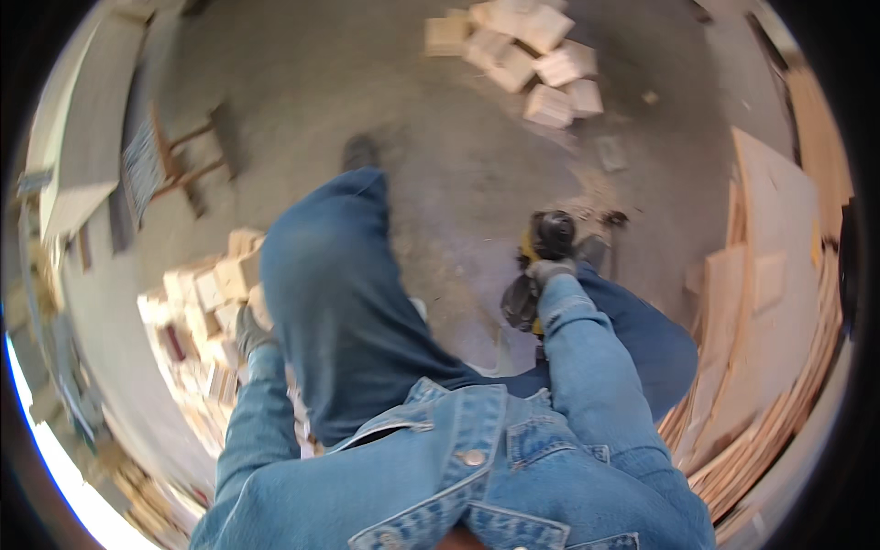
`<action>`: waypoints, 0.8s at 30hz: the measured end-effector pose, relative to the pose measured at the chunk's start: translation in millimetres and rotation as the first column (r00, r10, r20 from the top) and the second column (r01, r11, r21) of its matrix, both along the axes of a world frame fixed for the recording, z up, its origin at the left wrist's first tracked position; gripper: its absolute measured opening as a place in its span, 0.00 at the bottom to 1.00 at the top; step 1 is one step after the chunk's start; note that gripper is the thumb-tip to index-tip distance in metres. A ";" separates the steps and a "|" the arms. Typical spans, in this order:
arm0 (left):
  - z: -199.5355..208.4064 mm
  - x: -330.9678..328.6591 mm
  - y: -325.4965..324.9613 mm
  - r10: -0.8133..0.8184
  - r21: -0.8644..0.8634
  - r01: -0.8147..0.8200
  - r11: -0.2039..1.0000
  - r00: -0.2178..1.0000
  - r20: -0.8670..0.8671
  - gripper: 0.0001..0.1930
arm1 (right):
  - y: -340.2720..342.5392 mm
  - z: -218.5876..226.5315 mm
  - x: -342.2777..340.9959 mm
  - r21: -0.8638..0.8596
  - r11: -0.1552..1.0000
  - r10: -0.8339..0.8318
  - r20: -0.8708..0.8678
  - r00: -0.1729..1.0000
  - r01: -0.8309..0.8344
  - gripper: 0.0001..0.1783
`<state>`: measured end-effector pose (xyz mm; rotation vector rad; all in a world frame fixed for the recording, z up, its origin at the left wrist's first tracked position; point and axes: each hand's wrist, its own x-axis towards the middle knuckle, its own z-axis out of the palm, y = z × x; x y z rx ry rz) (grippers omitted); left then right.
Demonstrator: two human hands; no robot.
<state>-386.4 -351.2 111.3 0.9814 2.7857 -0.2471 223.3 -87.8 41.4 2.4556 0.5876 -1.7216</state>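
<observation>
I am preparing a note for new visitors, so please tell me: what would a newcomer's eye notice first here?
Probably the black-and-yellow power tool, held in the right hand between the spread legs. Next come two heaps of pale wooden blocks: the far heap on the floor at the top, and the near heap beside the left leg, with the left hand at its edge.

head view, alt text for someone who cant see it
A person in a denim jacket grips a yellow and black power tool in the right hand, the left hand at a pile of wooden blocks. A second heap lies on the floor ahead.
</observation>
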 end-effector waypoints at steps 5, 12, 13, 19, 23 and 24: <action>-56.0 -67.8 52.1 -0.247 0.277 0.226 0.934 0.968 0.044 0.39 | -17.0 -68.5 32.9 0.121 0.946 0.286 0.126 0.950 -0.301 0.07; 27.0 -57.4 230.5 -0.573 0.393 0.544 0.741 0.818 -0.050 0.34 | 0.0 7.1 11.6 -0.027 0.907 0.422 0.038 0.906 -0.421 0.10; 38.2 -40.7 270.5 -0.646 0.397 0.626 0.671 0.757 -0.101 0.34 | -6.6 -20.0 21.2 -0.027 0.763 0.645 0.094 0.758 -0.646 0.12; 118.8 98.9 468.7 -0.878 0.386 0.866 0.318 0.422 -0.225 0.33 | -3.1 -29.5 15.4 -0.089 0.766 0.642 0.174 0.747 -0.637 0.25; 126.0 211.1 547.5 -0.939 0.227 0.929 0.291 0.323 -0.116 0.35 | 9.2 -11.1 12.0 -0.128 0.777 0.628 0.074 0.775 -0.617 0.24; 120.5 243.4 562.1 -0.948 0.173 0.939 0.298 0.312 -0.064 0.36 | 6.3 -15.6 15.9 -0.115 0.801 0.596 0.068 0.800 -0.587 0.25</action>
